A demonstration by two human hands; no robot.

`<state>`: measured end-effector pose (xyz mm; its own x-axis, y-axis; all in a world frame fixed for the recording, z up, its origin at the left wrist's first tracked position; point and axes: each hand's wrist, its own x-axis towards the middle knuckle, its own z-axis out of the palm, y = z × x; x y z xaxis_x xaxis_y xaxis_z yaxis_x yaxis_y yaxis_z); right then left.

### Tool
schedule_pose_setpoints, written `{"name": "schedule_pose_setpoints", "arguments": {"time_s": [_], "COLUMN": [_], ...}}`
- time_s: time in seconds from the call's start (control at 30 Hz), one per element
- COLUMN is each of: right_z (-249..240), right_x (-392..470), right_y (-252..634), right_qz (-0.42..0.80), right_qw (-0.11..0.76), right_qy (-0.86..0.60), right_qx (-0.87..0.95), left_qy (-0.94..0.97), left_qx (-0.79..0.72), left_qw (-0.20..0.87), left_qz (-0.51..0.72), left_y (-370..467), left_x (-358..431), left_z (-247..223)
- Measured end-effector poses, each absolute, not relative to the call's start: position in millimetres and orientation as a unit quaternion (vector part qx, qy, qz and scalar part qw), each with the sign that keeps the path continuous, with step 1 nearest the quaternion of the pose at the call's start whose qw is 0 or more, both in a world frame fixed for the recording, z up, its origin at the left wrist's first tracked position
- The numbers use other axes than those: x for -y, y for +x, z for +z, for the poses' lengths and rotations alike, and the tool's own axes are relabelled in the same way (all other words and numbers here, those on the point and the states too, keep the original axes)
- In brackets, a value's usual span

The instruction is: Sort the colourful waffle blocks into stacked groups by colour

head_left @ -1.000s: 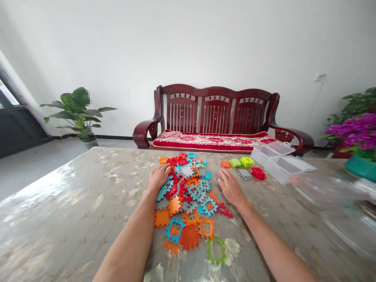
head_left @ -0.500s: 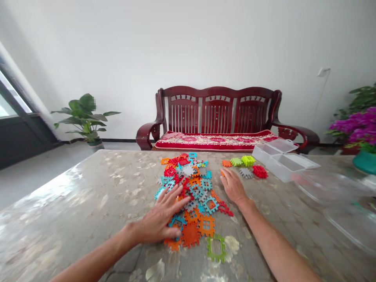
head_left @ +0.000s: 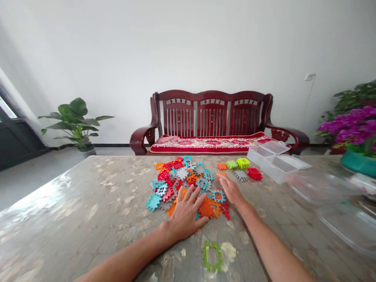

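My left hand (head_left: 186, 213) lies palm down with fingers spread on the near side of a heap of interlocking plastic tiles (head_left: 182, 173). The tiles have notched edges and are red, orange, blue and grey, some with window-like cut-outs. Under and beside that palm are orange tiles (head_left: 207, 207). My right hand (head_left: 232, 190) is low over the table right of the heap, its fingers close together, their tips on a small orange tile (head_left: 221, 174) that they partly cover. Apart from the heap, nearer to me, lies a green frame tile (head_left: 212, 256).
Beyond my right hand sit small groups of tiles: orange (head_left: 222, 166), green (head_left: 231, 164), yellow-green (head_left: 243, 163), grey (head_left: 241, 175) and red (head_left: 254, 174). Farther right are a clear divided box (head_left: 273, 168), transparent lids (head_left: 320, 188) and a flower pot (head_left: 360, 164). A wooden bench (head_left: 213, 117) stands behind the table.
My left hand has swept right and nearer the heap's middle, pushing the near orange tiles up into it. My right hand stays at the orange tile. The view has shifted slightly.
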<state>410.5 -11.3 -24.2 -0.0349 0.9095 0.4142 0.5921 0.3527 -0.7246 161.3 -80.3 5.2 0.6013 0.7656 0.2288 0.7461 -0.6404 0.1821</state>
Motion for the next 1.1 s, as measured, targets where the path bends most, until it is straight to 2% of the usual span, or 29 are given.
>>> {"name": "schedule_pose_setpoints", "arguments": {"time_s": [0.17,0.33,0.43,0.63,0.83,0.97,1.1], "right_z": [-20.2,-24.3,-27.7,-22.7,-20.8,-21.6,-22.4], "right_x": [13.4,8.0,4.6,8.1,10.6,9.5,5.9], "right_y": [408.8,414.8,420.1,417.7,414.6,417.6,419.4], "right_qz": [0.228,0.238,0.24,0.259,0.26,0.229,0.218], "right_qw": [0.472,0.561,0.588,0.555,0.534,0.557,0.572], "right_qy": [-0.52,-0.524,-0.552,-0.576,-0.556,-0.576,-0.587], "right_qx": [0.675,0.595,0.54,0.542,0.581,0.553,0.529], "left_qy": [0.872,0.96,0.966,0.934,0.931,0.864,0.739], "left_qx": [-0.462,-0.247,-0.232,-0.331,-0.304,-0.431,-0.631], "left_qw": [0.029,0.05,0.051,0.002,-0.009,-0.026,-0.046], "left_qz": [0.159,0.121,0.105,0.137,0.2,0.259,0.232], "left_y": [179.6,183.1,189.0,216.3,215.6,169.4,103.8], "left_x": [87.2,129.5,134.2,98.8,60.4,5.0,-73.0], "left_z": [16.0,23.2,18.5,4.0,16.9,48.1,62.0]}}
